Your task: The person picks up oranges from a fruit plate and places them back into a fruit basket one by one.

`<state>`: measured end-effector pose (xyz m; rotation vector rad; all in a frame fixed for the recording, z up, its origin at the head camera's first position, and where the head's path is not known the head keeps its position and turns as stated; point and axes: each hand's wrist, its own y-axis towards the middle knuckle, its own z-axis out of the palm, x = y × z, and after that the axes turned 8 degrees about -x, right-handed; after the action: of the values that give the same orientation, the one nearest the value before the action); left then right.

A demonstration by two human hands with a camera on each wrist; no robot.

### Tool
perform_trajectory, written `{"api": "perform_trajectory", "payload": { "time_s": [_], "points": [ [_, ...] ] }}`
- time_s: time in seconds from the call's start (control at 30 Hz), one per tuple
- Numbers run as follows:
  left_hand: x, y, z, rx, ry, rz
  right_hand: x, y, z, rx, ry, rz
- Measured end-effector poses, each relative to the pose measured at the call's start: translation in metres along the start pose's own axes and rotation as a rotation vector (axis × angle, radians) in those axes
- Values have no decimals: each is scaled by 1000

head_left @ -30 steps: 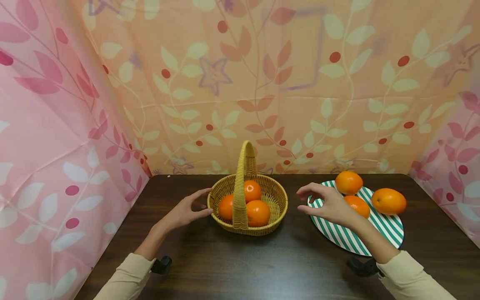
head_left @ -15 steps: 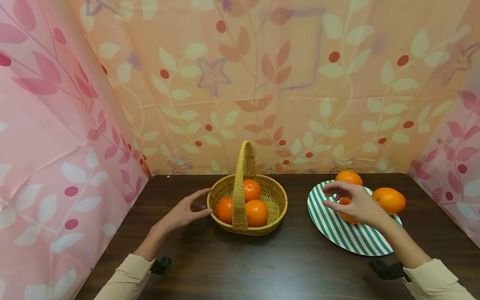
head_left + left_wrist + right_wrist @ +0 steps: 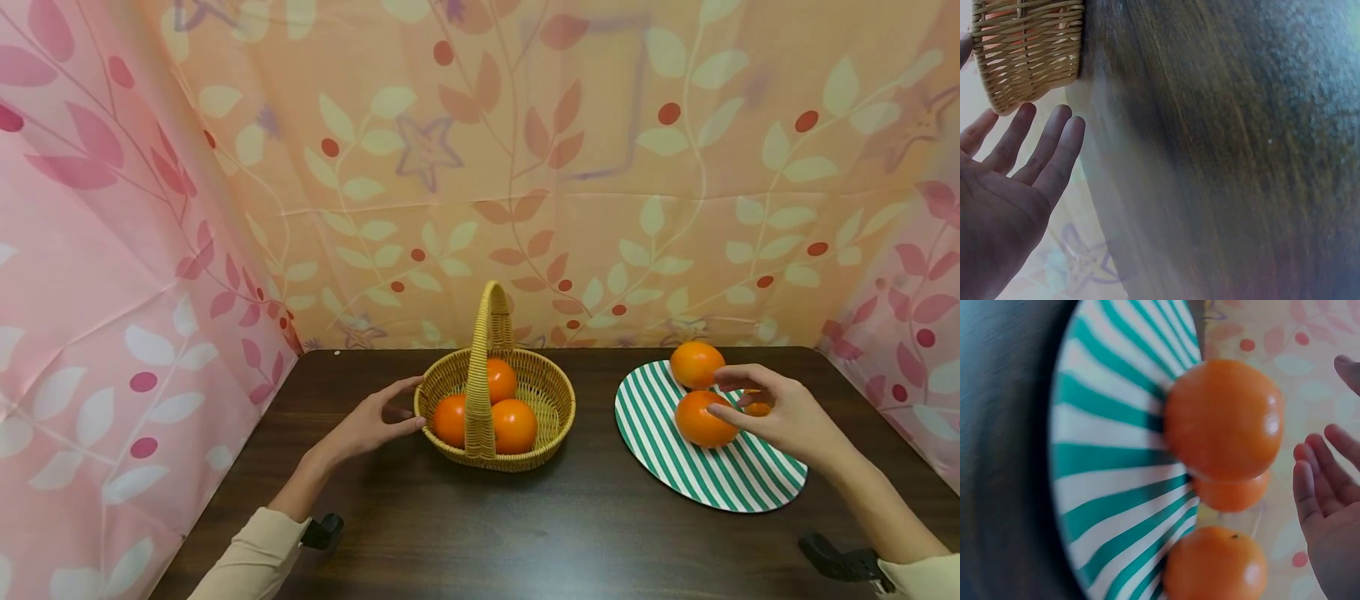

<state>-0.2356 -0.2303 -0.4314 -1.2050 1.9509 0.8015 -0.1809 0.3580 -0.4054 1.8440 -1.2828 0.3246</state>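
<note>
A yellow wicker basket (image 3: 551, 412) with a tall handle holds three oranges (image 3: 515, 427). My left hand (image 3: 367, 429) rests its fingertips against the basket's left side, thumb and fingers spread; in the left wrist view the fingers (image 3: 1044, 147) are nearly straight at the weave. At right lies a green-and-white striped oval placemat (image 3: 667, 462). On it are a front orange (image 3: 705, 419), a back orange (image 3: 697, 364) and a third orange (image 3: 756, 407) mostly hidden by my right hand (image 3: 787, 417). That hand hovers over the placemat, fingers loosely bent; the right wrist view shows it apart from the oranges, holding nothing.
All this stands on a dark wood table (image 3: 517, 533). Patterned cloth (image 3: 420, 208) hangs behind and at both sides. Each wrist carries a black strap device, such as the left strap device (image 3: 322, 531).
My right hand has moved rightward from the placemat's left edge, past the front orange, uncovering it and now covering the right one. The left hand stays at the basket; the oranges in it shifted slightly.
</note>
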Motion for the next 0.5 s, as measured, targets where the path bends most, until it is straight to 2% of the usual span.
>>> {"api": "perform_trajectory", "payload": {
  "time_s": [0.23, 0.5],
  "points": [
    [2, 1, 0, 3, -13, -2, -9, -13, -1, 51, -62, 61],
    [2, 1, 0, 6, -14, -5, -7, -18, -2, 125, -124, 121]
  ]
}}
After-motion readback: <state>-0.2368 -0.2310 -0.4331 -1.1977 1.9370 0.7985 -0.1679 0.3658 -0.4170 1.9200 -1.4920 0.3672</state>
